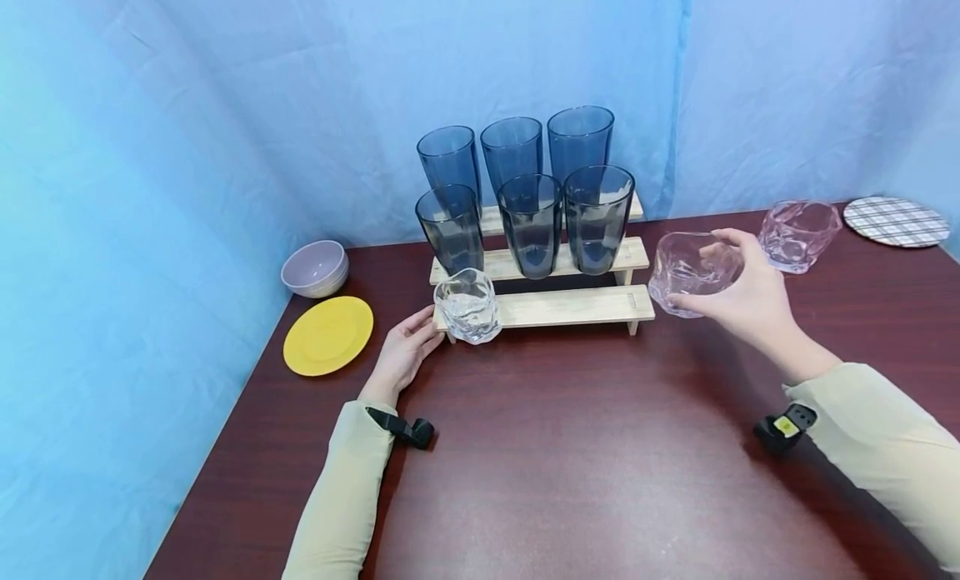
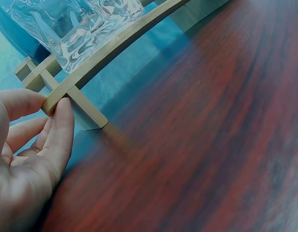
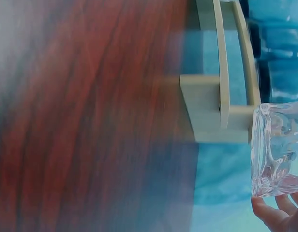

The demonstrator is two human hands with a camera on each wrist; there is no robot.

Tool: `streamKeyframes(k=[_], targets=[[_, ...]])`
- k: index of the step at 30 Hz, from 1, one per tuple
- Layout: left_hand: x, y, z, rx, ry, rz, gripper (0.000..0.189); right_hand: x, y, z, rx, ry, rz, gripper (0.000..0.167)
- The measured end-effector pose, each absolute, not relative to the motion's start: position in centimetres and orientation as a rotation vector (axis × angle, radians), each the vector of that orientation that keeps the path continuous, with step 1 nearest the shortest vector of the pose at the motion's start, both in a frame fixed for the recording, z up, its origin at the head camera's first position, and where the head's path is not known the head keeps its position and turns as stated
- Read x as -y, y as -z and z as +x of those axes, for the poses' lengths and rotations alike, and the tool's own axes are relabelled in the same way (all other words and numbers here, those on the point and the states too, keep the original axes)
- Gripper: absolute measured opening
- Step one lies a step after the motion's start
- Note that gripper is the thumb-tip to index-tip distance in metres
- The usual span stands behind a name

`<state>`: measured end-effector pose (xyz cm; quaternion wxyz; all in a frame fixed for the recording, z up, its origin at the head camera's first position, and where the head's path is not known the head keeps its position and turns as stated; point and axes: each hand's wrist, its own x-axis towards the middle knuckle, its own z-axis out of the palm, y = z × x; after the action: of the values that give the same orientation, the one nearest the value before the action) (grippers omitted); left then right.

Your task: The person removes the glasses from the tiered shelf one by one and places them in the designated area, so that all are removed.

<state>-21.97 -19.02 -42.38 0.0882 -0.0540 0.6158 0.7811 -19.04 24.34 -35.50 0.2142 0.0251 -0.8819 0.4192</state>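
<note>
A three-tier wooden rack (image 1: 570,307) stands on the table. At the left end of its lowest tier, my left hand (image 1: 405,351) pinches the shelf's edge between thumb and fingers, as the left wrist view shows. Just above those fingers, a clear wavy tumbler (image 1: 468,312) sits on that tier. My right hand (image 1: 753,301) grips another clear wavy tumbler (image 1: 675,267) by its sides, off the table near the rack's right end. In the right wrist view this tumbler (image 3: 272,159) appears beside the shelf ends, with fingertips (image 3: 267,212) against it.
Several tall blue-tinted glasses (image 1: 531,238) fill the upper two tiers. To the right are a pinkish clear tumbler (image 1: 798,238) and a checked round mat (image 1: 896,222). A lavender bowl (image 1: 315,269) and a yellow plate (image 1: 328,336) lie left. Blue cloth (image 1: 262,105) hangs behind.
</note>
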Motion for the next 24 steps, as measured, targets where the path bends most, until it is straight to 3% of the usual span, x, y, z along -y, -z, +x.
streamKeyframes(k=[24], targets=[[19.1, 42.4, -22.0, -1.811, -2.322, -0.177, 0.047, -27.6, 38.0, -23.5, 2.467, -1.218, -0.313, 0.094]])
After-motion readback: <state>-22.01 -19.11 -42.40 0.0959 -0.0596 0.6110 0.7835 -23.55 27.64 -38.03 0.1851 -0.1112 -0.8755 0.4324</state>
